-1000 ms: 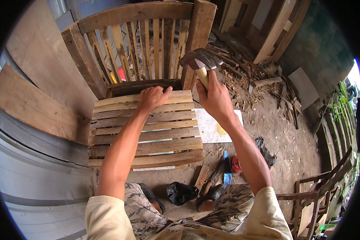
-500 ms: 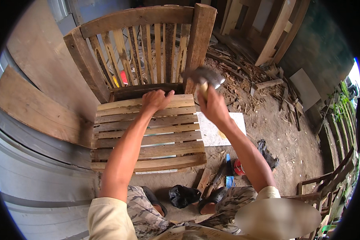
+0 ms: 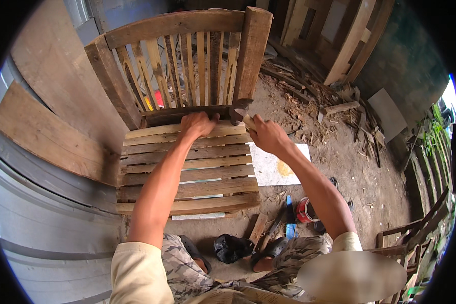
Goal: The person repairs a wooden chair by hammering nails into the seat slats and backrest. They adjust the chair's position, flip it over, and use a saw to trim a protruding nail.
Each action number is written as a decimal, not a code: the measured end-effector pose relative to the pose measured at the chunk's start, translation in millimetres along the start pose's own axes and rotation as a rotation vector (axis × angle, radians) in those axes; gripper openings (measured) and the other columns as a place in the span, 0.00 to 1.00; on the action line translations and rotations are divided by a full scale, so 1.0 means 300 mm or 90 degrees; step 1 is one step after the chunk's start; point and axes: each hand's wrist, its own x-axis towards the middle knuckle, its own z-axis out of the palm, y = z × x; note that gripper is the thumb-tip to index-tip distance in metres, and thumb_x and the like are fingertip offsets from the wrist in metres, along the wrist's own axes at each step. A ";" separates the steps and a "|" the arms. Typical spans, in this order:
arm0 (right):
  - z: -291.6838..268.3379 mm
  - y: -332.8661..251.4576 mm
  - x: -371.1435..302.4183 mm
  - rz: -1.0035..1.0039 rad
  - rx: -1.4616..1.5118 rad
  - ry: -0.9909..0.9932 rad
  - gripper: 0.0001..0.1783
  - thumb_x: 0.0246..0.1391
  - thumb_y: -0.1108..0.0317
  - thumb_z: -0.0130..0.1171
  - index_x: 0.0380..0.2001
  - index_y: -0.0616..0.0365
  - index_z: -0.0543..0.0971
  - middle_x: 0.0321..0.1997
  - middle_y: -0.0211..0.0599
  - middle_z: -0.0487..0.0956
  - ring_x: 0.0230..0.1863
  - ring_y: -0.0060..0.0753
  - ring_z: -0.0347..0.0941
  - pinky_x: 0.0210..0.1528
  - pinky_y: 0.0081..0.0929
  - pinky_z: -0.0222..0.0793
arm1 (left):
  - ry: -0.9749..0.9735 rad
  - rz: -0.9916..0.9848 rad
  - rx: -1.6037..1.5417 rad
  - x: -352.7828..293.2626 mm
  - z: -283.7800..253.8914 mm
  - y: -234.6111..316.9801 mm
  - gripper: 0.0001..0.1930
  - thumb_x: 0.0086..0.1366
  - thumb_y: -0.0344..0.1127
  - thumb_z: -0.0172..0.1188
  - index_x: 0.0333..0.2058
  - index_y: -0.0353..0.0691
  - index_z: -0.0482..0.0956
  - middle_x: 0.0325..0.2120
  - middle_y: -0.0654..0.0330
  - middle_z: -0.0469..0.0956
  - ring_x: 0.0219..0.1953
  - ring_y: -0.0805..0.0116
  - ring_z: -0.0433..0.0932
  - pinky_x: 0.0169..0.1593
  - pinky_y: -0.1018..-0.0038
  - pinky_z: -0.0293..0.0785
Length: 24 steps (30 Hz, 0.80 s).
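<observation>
Many scraps (image 3: 338, 108) litter ground (image 3: 359, 177) beside slatted seat (image 3: 218, 174); right hand (image 3: 269, 134) clasps hammer (image 3: 244, 115); left hand (image 3: 197, 125), grip unclear.

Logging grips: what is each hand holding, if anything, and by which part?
Right hand: claw hammer, by its wooden handle. Left hand, at the rear seat slat: cannot tell whether it grips anything.

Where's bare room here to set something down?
The slatted seat's front, right of the left forearm, and the mostly bare dirt floor between white board and fence. Crowded: the seat's back edge, with left hand, hammer and right hand close together; the ground by the clogs, with black plastic.
</observation>
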 end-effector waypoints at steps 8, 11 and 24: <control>0.046 0.026 -0.020 0.033 -0.008 0.036 0.18 0.63 0.60 0.49 0.48 0.62 0.66 0.24 0.59 0.80 0.28 0.65 0.79 0.32 0.55 0.76 | -0.023 -0.017 -0.011 0.018 -0.006 0.025 0.36 0.71 0.64 0.41 0.40 0.33 0.85 0.42 0.43 0.83 0.49 0.45 0.81 0.54 0.56 0.74; 0.019 0.011 -0.116 0.100 0.090 0.038 0.17 0.63 0.60 0.51 0.47 0.63 0.66 0.23 0.58 0.79 0.26 0.63 0.79 0.28 0.51 0.75 | -0.042 -0.003 0.019 0.015 -0.012 0.017 0.37 0.71 0.64 0.41 0.41 0.32 0.84 0.43 0.43 0.83 0.49 0.45 0.81 0.55 0.55 0.73; 0.418 0.219 -0.758 0.399 0.481 0.018 0.18 0.63 0.59 0.55 0.33 0.67 0.71 0.18 0.46 0.76 0.18 0.45 0.78 0.21 0.42 0.71 | 0.162 0.074 0.068 -0.132 0.129 -0.098 0.37 0.72 0.67 0.33 0.67 0.47 0.62 0.69 0.55 0.58 0.72 0.60 0.52 0.73 0.58 0.46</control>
